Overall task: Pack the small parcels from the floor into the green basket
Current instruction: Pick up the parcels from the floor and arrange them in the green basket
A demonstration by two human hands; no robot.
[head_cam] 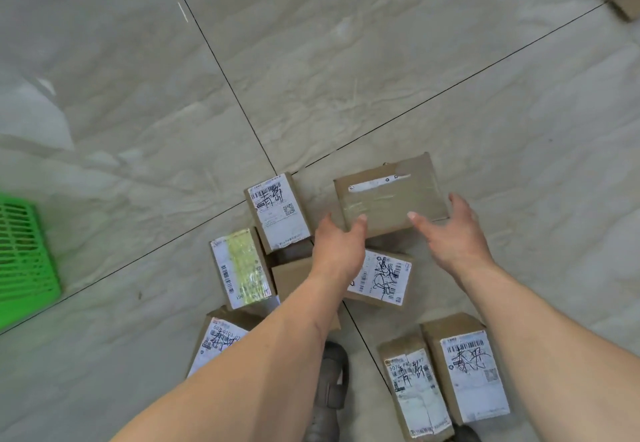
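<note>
The taped brown parcel [391, 196] lies flat on the floor just right of the frame's centre, its long axis running left to right with a slight upward tilt toward the right, a torn white strip across its top face. Both hands reach toward its near long edge: the left hand [337, 247] has its fingertips at the lower left corner, the right hand [452, 234] spreads at the lower right corner, thumb toward the parcel's right end. Both are loosely spread with fingers relaxed and hold nothing; whether they touch the cardboard yet I cannot tell. The two hands look about equally near, so a two-handed lift from the short ends seems the likely move. Around it lie more small parcels: a labelled box [277, 211] just to its left, one with yellow tape [240, 268] lower left, another labelled box [381, 279] under the left wrist, and two side by side [446, 376] at lower right. The green basket [24, 261] sits well apart at the left edge. The surface is glossy grey floor tile [346, 61] with dark grout lines.
</note>
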